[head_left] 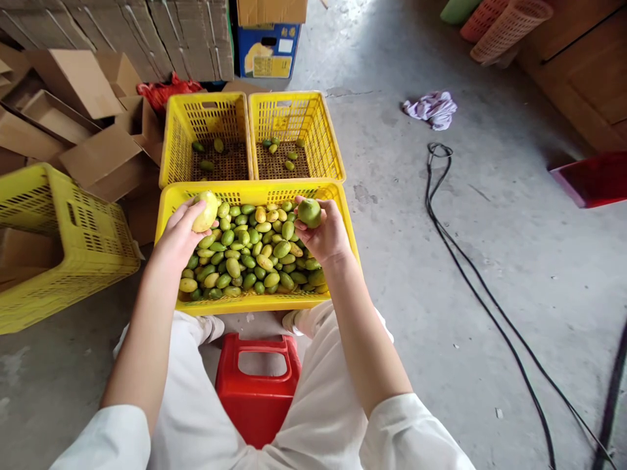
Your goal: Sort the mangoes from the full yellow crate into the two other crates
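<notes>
My left hand [183, 232] is closed round a pale yellow lemon [206, 211], held above the left side of a yellow plastic crate [255, 303]. Over the crate's right side, my right hand [327, 234] grips a green lemon [309, 213] with its end facing up. Below both hands the crate holds many green and yellow lemons [245, 254], lying loose in layers. Behind it stand two more yellow crates, the left one [164, 140] and the right one [337, 153], each with several green fruits on the bottom.
A red plastic stool [257, 398] is between my legs. Left lies a tilted yellow crate [93, 235], with cardboard boxes [98, 156] piled beyond. A black cable [470, 261] and a crumpled cloth [431, 109] lie on the right floor. A blue carton [269, 51] stands behind.
</notes>
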`<state>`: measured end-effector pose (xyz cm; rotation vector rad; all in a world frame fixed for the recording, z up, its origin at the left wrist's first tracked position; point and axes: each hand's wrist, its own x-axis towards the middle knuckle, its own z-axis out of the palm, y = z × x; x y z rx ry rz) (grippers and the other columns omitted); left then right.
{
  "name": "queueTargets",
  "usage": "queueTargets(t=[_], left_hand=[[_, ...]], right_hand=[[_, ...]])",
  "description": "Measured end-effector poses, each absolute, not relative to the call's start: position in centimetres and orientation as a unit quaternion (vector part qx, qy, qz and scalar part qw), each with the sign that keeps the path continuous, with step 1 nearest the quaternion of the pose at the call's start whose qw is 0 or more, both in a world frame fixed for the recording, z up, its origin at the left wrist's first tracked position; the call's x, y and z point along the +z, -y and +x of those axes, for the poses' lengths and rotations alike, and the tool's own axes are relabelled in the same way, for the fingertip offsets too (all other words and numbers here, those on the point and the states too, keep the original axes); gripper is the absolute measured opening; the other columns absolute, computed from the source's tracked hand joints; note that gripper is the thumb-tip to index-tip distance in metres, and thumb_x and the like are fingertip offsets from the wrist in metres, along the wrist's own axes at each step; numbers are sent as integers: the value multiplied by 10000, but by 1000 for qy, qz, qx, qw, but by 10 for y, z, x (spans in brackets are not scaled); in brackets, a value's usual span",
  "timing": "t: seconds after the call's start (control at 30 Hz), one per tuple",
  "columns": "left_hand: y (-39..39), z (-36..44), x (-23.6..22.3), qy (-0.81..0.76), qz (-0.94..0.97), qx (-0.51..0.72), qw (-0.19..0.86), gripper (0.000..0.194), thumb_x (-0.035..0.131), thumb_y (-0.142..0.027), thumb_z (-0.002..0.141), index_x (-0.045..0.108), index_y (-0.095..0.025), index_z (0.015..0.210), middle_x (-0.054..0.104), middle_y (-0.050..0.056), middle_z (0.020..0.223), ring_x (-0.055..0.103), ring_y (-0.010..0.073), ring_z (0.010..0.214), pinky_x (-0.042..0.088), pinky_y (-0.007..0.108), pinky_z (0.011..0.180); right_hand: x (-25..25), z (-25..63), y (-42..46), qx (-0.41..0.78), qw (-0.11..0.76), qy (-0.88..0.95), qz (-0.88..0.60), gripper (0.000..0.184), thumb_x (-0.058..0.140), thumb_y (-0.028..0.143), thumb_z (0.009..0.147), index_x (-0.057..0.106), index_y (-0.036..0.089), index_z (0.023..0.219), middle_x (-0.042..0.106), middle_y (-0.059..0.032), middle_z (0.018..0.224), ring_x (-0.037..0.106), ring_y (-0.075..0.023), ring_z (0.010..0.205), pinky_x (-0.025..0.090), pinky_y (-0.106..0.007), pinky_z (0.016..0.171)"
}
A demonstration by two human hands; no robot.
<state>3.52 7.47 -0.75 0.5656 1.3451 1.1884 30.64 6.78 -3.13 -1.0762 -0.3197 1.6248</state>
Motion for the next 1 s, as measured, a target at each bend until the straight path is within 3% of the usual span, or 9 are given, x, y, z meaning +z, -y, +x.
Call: queueTargets(t=[0.1, 0.23, 0.4, 0.57, 0.67, 0.8, 0.9, 1.0], left_hand=[[-74, 30, -12, -570, 261, 524, 577, 698, 1055, -280, 692, 581, -347, 1199, 814, -28, 1093, 782, 150, 767, 552, 231, 662], [-77, 30, -15, -567, 258, 554, 553, 553, 1071, -353, 689, 631, -272, 1013, 759, -14, 947, 734, 142, 811, 534, 212, 654], [-79, 33, -8, -564, 218, 555, 571, 409, 978, -522, 793, 687, -282, 951, 728, 30, 984, 693, 237, 1021, 531, 292, 677], [-79, 35, -2, -578, 130, 531, 606, 409, 870, -632, 891, 731, -279, 1043, 689, 3, 925, 660, 176, 874, 533, 251, 674], [-80, 37, -5, -598, 158, 509, 599, 467, 878, -693, 853, 703, -274, 964, 710, 26, 864, 713, 214, 882, 578, 280, 701], [-79, 41, -3, -605, 172, 518, 580, 321, 843, -535, 931, 694, -256, 987, 784, 61, 936, 753, 216, 897, 604, 272, 708], [-79, 45, 4, -617, 147, 508, 583, 168, 718, -381, 1022, 714, -217, 988, 781, 51, 906, 728, 165, 769, 594, 246, 670], [-79, 45, 9, -610, 140, 492, 605, 240, 731, -415, 1023, 745, -183, 967, 702, 6, 779, 645, 109, 624, 532, 217, 578]], right_hand=[[-31, 306, -68, 675, 558, 136, -462, 444, 912, 592, 842, 618, 261, 888, 715, 12, 795, 458, -97, 547, 354, -225, 417], [-34, 304, -68, 668, 571, 143, -456, 452, 978, 552, 793, 660, 280, 965, 769, 14, 912, 528, -94, 608, 415, -217, 467], [-40, 303, -69, 683, 570, 126, -438, 370, 921, 516, 830, 713, 309, 1055, 783, 18, 972, 591, -117, 669, 479, -234, 512], [-40, 301, -70, 700, 565, 79, -430, 381, 891, 521, 874, 606, 269, 892, 719, 1, 835, 618, -146, 694, 513, -238, 517], [-39, 299, -70, 686, 563, 82, -454, 430, 971, 423, 813, 573, 265, 850, 623, 43, 741, 571, -109, 629, 468, -204, 482], [-37, 293, -70, 678, 545, 86, -486, 397, 990, 316, 779, 605, 247, 844, 619, 67, 713, 580, -75, 605, 463, -164, 494], [-36, 291, -70, 680, 526, 74, -506, 283, 902, 409, 880, 672, 246, 905, 708, 28, 757, 641, -103, 652, 497, -172, 517], [-37, 294, -70, 687, 516, 105, -500, 294, 810, 518, 943, 672, 259, 920, 721, 13, 751, 589, -114, 610, 423, -185, 460]])
